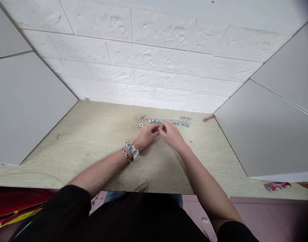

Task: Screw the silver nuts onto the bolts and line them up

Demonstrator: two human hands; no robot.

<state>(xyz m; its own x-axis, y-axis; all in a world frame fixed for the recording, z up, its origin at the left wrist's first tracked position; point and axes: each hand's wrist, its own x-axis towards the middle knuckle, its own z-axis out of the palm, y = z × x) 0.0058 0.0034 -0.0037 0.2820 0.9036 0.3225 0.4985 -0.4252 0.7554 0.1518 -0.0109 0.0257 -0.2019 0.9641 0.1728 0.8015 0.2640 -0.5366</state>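
My left hand point(147, 135) and my right hand point(170, 135) meet over the table, fingertips pinched together. Between them is a small silver metal fastener point(158, 128), mostly covered by fingers; whether it is a bolt, nut or both I cannot tell. Just beyond my fingers runs a row of silver bolts with washers point(171, 121). Behind its right end lie several plain silver bolts or pins point(185, 118). Left of the row are a flat washer point(141, 125), a smaller ring point(146, 118) and a nut-like piece point(142, 116).
The light wooden table point(93, 134) ends at a white brick-patterned wall point(146, 60). Grey panels point(30, 111) stand at both sides. A red battery-like cylinder point(208, 118) lies by the right panel, and a larger red one point(278, 186) sits near the front right edge.
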